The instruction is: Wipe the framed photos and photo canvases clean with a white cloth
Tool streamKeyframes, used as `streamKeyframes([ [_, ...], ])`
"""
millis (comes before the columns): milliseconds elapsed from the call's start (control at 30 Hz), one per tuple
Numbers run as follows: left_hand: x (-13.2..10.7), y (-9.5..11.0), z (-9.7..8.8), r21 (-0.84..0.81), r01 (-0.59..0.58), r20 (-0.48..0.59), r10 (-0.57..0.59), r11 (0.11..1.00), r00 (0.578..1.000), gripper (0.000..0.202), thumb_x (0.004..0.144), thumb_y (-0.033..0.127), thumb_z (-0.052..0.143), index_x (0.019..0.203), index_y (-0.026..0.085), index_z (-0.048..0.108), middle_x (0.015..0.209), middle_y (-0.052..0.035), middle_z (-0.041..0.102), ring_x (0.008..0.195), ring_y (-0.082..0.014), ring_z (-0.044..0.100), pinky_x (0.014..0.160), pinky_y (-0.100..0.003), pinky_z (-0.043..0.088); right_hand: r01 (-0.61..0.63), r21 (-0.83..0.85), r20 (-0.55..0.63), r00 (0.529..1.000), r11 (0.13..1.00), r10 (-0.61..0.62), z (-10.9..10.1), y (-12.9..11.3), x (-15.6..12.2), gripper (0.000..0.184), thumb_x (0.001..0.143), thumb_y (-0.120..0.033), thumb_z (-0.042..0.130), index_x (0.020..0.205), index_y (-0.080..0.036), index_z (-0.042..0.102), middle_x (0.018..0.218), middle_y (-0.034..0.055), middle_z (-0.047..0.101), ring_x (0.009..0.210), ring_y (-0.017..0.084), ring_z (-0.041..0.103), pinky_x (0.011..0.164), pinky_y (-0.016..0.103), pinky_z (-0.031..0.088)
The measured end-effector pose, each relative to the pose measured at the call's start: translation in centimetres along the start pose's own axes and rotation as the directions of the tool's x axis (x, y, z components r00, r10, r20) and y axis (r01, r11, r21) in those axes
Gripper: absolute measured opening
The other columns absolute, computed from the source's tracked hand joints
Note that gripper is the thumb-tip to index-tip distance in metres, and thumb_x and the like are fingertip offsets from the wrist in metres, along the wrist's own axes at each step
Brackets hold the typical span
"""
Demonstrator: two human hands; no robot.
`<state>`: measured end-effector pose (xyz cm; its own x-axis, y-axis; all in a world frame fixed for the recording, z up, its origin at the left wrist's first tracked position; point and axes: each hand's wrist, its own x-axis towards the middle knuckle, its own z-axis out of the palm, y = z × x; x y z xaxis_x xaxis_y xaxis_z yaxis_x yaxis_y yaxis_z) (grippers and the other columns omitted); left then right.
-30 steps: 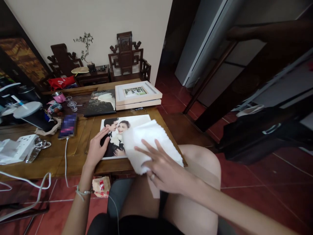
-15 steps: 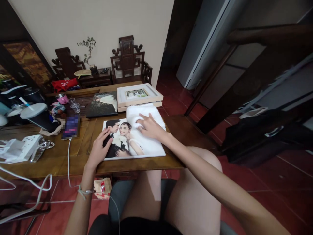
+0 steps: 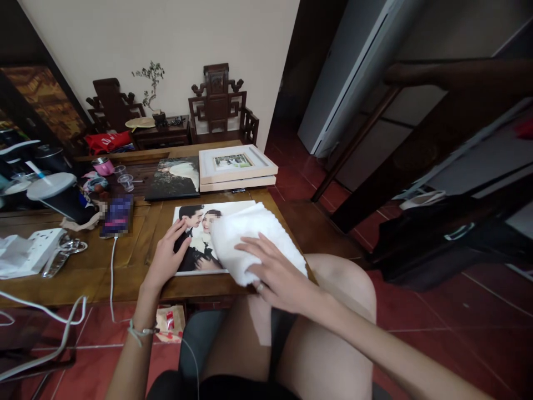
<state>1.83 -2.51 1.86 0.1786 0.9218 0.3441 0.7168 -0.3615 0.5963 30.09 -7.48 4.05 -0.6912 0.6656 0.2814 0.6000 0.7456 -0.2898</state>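
A large wedding photo print (image 3: 195, 240) lies flat on the wooden table (image 3: 125, 272) in front of me. My left hand (image 3: 166, 256) rests on the print's left edge with fingers spread, pressing it down. My right hand (image 3: 275, 273) lies flat on a white cloth (image 3: 254, 236), which covers the print's right half and hangs a little over the table's near edge. My bare knees show below the table.
Behind the print lie a dark photo print (image 3: 174, 178) and stacked white frames (image 3: 236, 165). To the left are a phone (image 3: 117, 215) on a cable, a white power strip (image 3: 36, 253), cups and clutter. Carved chairs (image 3: 220, 114) stand by the wall. Red tiled floor lies right.
My right hand has drawn the cloth from the print's far right corner back toward me over its right half. The left hand has stayed put.
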Motion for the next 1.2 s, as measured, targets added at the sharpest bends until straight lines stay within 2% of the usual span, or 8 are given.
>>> streamKeyframes([
  [233, 0.0, -0.2, 0.0, -0.02, 0.011, -0.011, -0.011, 1.0, 1.0, 0.045, 0.093, 0.038, 0.05, 0.133, 0.018, 0.059, 0.145, -0.0099, 0.052, 0.139, -0.0236, 0.043, 0.117, -0.043, 0.032, -0.126, -0.048, 0.024, 0.992, 0.991, 0.127, -0.3, 7.4, 7.9, 0.029, 0.086, -0.01, 0.043, 0.105, -0.011, 0.066, 0.124, 0.0202, 0.065, 0.141, 0.032, 0.036, 0.112, 0.062, 0.023],
  [333, 0.0, -0.3, 0.1, -0.021, 0.01, -0.026, -0.011, 1.0, 1.0, 0.046, 0.093, 0.038, 0.05, 0.134, 0.019, 0.057, 0.144, -0.0097, 0.053, 0.138, -0.0231, 0.044, 0.117, -0.043, 0.033, -0.171, -0.053, 0.01, 0.985, 0.984, 0.172, -0.2, 8.5, 9.4, 0.032, 0.087, -0.008, 0.041, 0.108, -0.01, 0.064, 0.124, 0.0204, 0.065, 0.141, 0.031, 0.038, 0.111, 0.061, 0.024],
  [467, 0.1, -0.3, 0.2, -0.019, 0.012, -0.031, -0.013, 1.0, 0.999, 0.045, 0.093, 0.038, 0.05, 0.132, 0.017, 0.059, 0.143, -0.0108, 0.054, 0.137, -0.0235, 0.045, 0.117, -0.043, 0.033, -0.148, -0.055, 0.017, 0.989, 0.987, 0.149, 0.1, 5.9, 6.8, 0.03, 0.086, -0.008, 0.042, 0.103, -0.01, 0.066, 0.129, 0.0224, 0.062, 0.143, 0.032, 0.033, 0.113, 0.063, 0.021],
  [667, 0.1, -0.1, 0.2, -0.007, 0.011, -0.026, -0.011, 1.0, 1.0, 0.046, 0.094, 0.038, 0.049, 0.133, 0.016, 0.059, 0.144, -0.0114, 0.053, 0.138, -0.0242, 0.044, 0.118, -0.043, 0.031, -0.028, 0.03, 0.002, 1.0, 0.999, 0.028, 0.7, -1.7, -2.0, 0.024, 0.072, -0.009, 0.05, 0.079, -0.019, 0.07, 0.148, 0.0135, 0.048, 0.144, 0.036, 0.029, 0.115, 0.069, 0.016],
  [800, 0.1, 0.0, 0.1, -0.003, -0.005, 0.008, 0.005, 1.0, 1.0, 0.048, 0.095, 0.039, 0.047, 0.136, 0.016, 0.055, 0.147, -0.0116, 0.049, 0.14, -0.0238, 0.041, 0.119, -0.043, 0.028, 0.007, 0.077, 0.027, 1.0, 0.997, -0.009, 0.0, -3.2, -3.7, 0.025, 0.067, -0.008, 0.051, 0.078, -0.021, 0.069, 0.146, 0.0113, 0.051, 0.143, 0.034, 0.033, 0.117, 0.064, 0.02],
  [1000, 0.0, -0.3, 0.0, -0.003, -0.025, 0.024, 0.025, 1.0, 0.999, 0.048, 0.095, 0.038, 0.047, 0.137, 0.016, 0.054, 0.15, -0.0109, 0.046, 0.141, -0.0229, 0.039, 0.119, -0.042, 0.027, -0.076, 0.006, 0.014, 0.997, 0.997, 0.076, -0.7, 2.8, 3.3, 0.029, 0.081, -0.008, 0.045, 0.097, -0.013, 0.069, 0.123, 0.0203, 0.065, 0.136, 0.033, 0.043, 0.113, 0.06, 0.027],
  [1100, 0.0, -0.4, 0.0, 0.002, -0.013, 0.02, 0.013, 1.0, 1.0, 0.048, 0.095, 0.038, 0.047, 0.137, 0.016, 0.054, 0.149, -0.0108, 0.048, 0.141, -0.0228, 0.04, 0.118, -0.041, 0.029, -0.087, -0.039, -0.057, 0.995, 0.995, 0.085, 0.1, 6.6, 7.6, 0.029, 0.081, -0.01, 0.046, 0.1, -0.011, 0.068, 0.122, 0.0207, 0.063, 0.127, 0.034, 0.048, 0.107, 0.055, 0.035],
  [1200, 0.0, -0.4, 0.0, -0.004, -0.002, 0.014, 0.002, 1.0, 1.0, 0.048, 0.095, 0.038, 0.048, 0.136, 0.014, 0.055, 0.148, -0.0118, 0.049, 0.14, -0.023, 0.041, 0.118, -0.041, 0.03, -0.106, -0.05, -0.093, 0.991, 0.993, 0.101, 0.8, 8.1, 9.5, 0.029, 0.082, -0.01, 0.046, 0.1, -0.01, 0.068, 0.123, 0.0209, 0.062, 0.123, 0.035, 0.047, 0.106, 0.056, 0.034],
])
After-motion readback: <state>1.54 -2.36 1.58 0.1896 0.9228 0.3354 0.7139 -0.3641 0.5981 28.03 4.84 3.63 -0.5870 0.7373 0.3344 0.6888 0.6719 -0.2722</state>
